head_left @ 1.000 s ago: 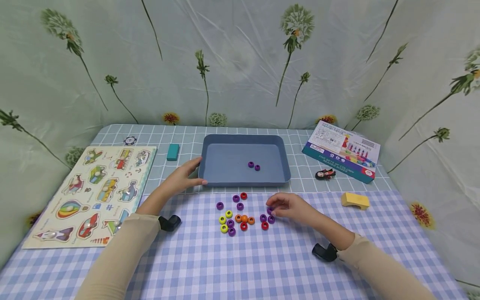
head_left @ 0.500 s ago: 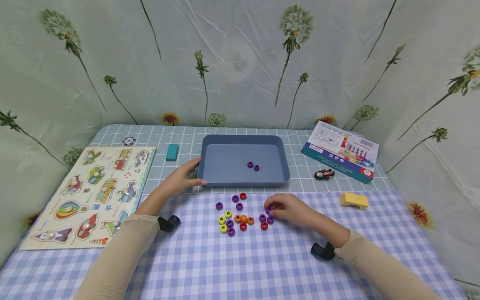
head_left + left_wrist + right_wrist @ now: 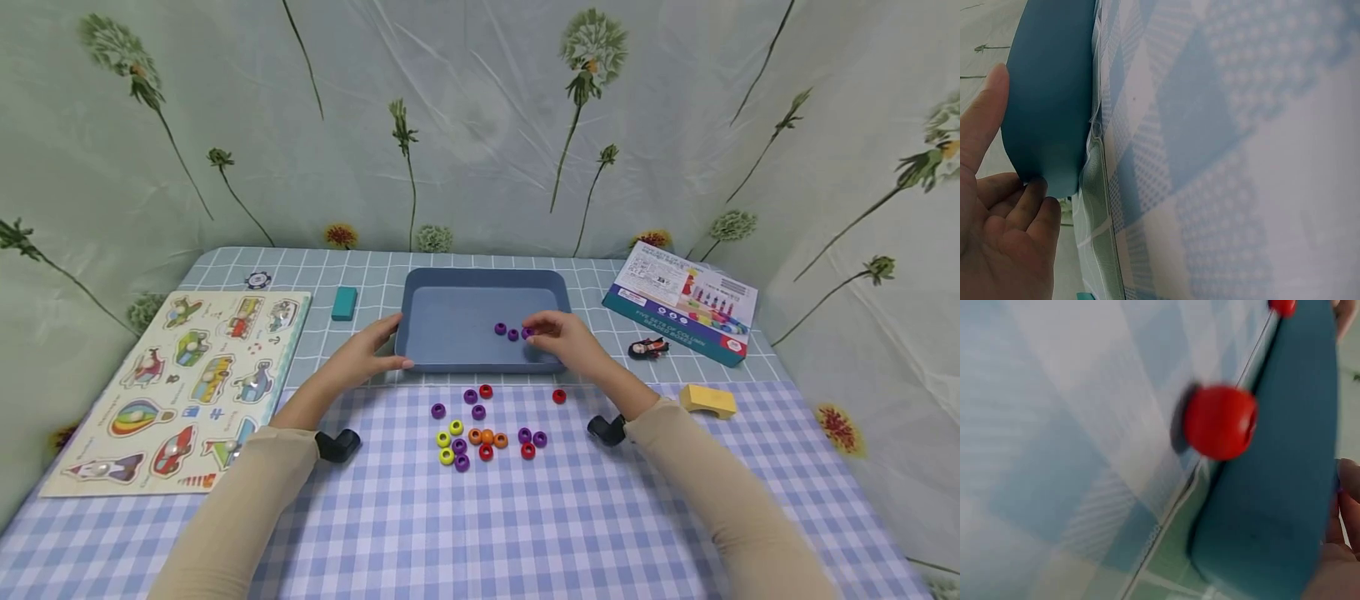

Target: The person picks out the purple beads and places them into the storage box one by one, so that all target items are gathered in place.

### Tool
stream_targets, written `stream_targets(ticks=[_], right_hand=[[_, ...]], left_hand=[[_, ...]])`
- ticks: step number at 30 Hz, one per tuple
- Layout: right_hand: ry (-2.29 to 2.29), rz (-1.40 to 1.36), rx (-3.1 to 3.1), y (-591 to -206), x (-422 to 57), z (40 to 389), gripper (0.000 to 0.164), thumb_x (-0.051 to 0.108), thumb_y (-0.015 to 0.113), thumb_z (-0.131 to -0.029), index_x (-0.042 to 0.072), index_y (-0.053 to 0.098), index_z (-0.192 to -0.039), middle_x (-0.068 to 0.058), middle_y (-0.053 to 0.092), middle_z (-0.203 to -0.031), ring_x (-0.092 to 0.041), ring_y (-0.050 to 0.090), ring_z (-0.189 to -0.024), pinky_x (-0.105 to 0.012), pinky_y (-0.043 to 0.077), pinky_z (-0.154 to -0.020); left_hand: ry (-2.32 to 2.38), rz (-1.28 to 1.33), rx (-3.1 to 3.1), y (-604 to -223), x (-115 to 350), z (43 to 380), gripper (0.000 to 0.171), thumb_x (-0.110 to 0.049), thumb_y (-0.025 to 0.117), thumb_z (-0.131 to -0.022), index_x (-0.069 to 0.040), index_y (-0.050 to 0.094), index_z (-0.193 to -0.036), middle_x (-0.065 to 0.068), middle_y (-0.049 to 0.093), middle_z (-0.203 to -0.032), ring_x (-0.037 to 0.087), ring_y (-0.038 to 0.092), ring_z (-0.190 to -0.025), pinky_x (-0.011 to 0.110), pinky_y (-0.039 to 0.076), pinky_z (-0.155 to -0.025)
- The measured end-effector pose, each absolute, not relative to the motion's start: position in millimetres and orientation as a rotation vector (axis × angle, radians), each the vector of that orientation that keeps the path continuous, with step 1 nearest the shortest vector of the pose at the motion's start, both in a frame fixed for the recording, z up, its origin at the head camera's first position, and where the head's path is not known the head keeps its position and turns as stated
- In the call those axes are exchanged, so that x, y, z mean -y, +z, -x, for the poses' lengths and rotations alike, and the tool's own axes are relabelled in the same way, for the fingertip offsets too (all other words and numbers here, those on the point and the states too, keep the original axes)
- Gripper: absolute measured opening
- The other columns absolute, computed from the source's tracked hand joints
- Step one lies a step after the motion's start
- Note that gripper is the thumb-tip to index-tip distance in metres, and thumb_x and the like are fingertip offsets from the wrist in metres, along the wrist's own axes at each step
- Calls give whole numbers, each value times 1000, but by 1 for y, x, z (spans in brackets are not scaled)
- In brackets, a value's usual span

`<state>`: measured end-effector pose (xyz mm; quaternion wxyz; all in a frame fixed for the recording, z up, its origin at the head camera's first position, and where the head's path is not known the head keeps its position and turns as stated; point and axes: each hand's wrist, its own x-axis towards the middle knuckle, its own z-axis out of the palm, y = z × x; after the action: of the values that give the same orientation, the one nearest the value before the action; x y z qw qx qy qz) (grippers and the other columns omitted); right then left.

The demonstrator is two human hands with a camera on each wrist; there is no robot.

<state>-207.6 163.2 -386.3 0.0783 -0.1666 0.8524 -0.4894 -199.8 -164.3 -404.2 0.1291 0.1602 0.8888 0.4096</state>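
My left hand [image 3: 365, 354] holds the blue-grey tray [image 3: 480, 368] by its left end, thumb at the front corner and fingers along the side. In the left wrist view its fingers [image 3: 1025, 203] bend against the tray wall. Over the tray's right part, my right hand [image 3: 572, 340] pinches a purple bead [image 3: 527, 333] between thumb and fingertips. Two other purple beads [image 3: 500, 329] lie inside the tray, just left of it. On the checked cloth in front are several purple, yellow [image 3: 447, 456], orange [image 3: 487, 437] and red beads. One red bead [image 3: 1219, 422] sits near the tray's front wall.
A picture puzzle board [image 3: 180, 392] lies at the left, with a teal block [image 3: 344, 304] and a poker chip [image 3: 258, 281] nearby. At the right are a printed box [image 3: 682, 304], a small dark figure [image 3: 648, 348] and a yellow arch block [image 3: 708, 402].
My right hand has taken a purple bead from the cloth and carried it up into the tray. A red bead that it covered now shows. The left hand stays put.
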Motion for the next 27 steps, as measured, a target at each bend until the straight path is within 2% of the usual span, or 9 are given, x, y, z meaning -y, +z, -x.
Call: stream_targets(ticks=[6, 15, 21, 27], right_hand=[[-1426, 397, -2600, -396, -155, 232, 23, 9, 57, -77, 3, 57, -100, -7, 57, -96, -17, 51, -86, -30, 44, -75], [-1286, 399, -2653, -405, -147, 242, 21, 1, 55, -77, 1, 58, -98, -11, 56, -93, -20, 50, -83, -31, 42, -74], [-1286, 390, -2641, -401, -147, 240, 22, 3, 56, -77, 1, 56, -99, -11, 56, -96, -20, 50, -86, -31, 43, -76], [-1403, 479, -2575, -384, -151, 222, 28, 8, 56, -78, 0, 52, -105, -13, 52, -104, -21, 49, -94, -32, 42, -81]], left_hand=[[1192, -474, -2580, -406, 165, 201, 87, -38, 63, -69, -11, 12, -134, 10, 12, -136, 28, 18, -120, 38, 22, -96], [1192, -468, -2591, -406, 165, 201, 90, -43, 63, -66, -11, 13, -133, 11, 13, -136, 29, 19, -120, 39, 23, -95], [1188, -462, -2593, -406, 164, 200, 87, -37, 64, -68, -11, 13, -134, 11, 13, -136, 29, 19, -120, 39, 23, -95], [1179, -451, -2595, -405, 163, 199, 85, -33, 64, -69, -10, 13, -134, 11, 13, -136, 30, 19, -120, 40, 22, -95]])
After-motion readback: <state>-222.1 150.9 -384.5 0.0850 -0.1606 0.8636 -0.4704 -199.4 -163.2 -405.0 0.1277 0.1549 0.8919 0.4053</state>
